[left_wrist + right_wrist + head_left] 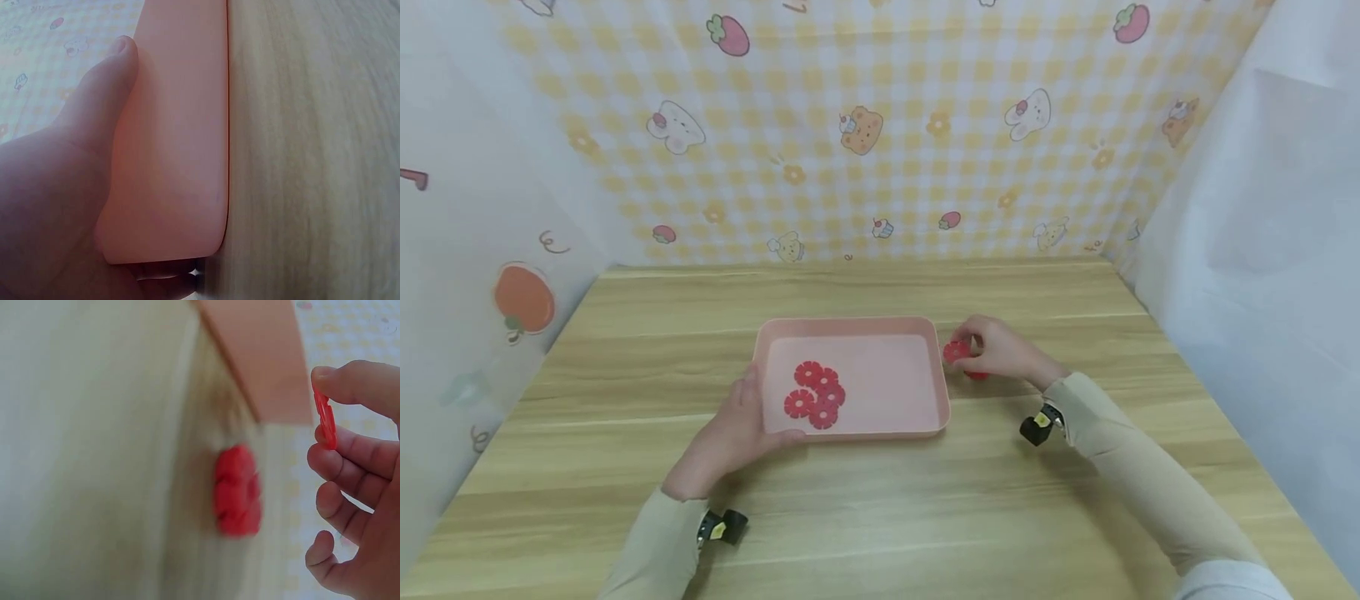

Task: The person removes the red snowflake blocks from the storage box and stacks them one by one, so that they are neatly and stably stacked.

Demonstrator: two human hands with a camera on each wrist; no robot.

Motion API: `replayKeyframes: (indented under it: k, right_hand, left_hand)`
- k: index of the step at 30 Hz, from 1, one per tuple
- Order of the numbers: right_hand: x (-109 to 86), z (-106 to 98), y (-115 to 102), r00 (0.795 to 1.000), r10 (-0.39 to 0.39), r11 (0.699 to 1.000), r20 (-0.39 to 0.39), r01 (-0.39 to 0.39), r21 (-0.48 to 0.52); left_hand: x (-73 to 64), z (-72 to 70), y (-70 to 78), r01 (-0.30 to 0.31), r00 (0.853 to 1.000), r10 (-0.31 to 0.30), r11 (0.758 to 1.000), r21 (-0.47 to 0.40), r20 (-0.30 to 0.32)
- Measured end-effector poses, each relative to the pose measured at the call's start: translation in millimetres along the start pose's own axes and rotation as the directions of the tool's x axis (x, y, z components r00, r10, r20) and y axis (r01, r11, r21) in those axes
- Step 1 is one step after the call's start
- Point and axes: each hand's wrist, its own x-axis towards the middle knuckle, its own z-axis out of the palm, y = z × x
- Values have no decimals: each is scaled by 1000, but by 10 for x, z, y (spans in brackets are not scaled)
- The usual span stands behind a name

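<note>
A shallow pink tray (887,379) lies on the table, with several red notched discs (823,414) gathered in its left half. My left hand (733,429) grips the tray's near left corner, its thumb along the front wall and the other fingers at the left side. Just beyond the tray's right side, my right hand (1006,350) pinches one red notched disc (325,419) between thumb and fingertips, seen edge-on in the right wrist view. Below that hand a small stack of red discs (237,490) rests on the table, mostly covered by the hand in the head view.
The light wood table (880,517) runs back to a yellow checked cloth (910,167) with cartoon prints. White cloth (1277,208) hangs along the right side, and another printed sheet (467,217) along the left. Each wrist wears a black strap with a small camera (1036,429).
</note>
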Motion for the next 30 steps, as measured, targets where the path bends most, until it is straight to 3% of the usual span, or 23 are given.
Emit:
replayKeyframes:
  k: [8, 13, 18, 30]
  right_hand:
    - [-173, 11, 206, 999, 17, 999, -41, -19, -49]
    - [-217, 45, 276, 998, 56, 998, -16, -56, -42]
    - [-247, 74, 311, 995, 98, 995, 10, -98, -10]
    - [-270, 97, 306, 995, 98, 994, -17, -98, -42]
  left_hand:
    - [-8, -18, -11, 1, 1000, -1, 1000, 0, -12]
    - [-13, 1, -34, 9, 1000, -9, 1000, 7, -13]
    - [-6, -5, -27, 0, 1000, 0, 1000, 4, -10]
    - [1, -8, -7, -7, 1000, 7, 1000, -3, -3]
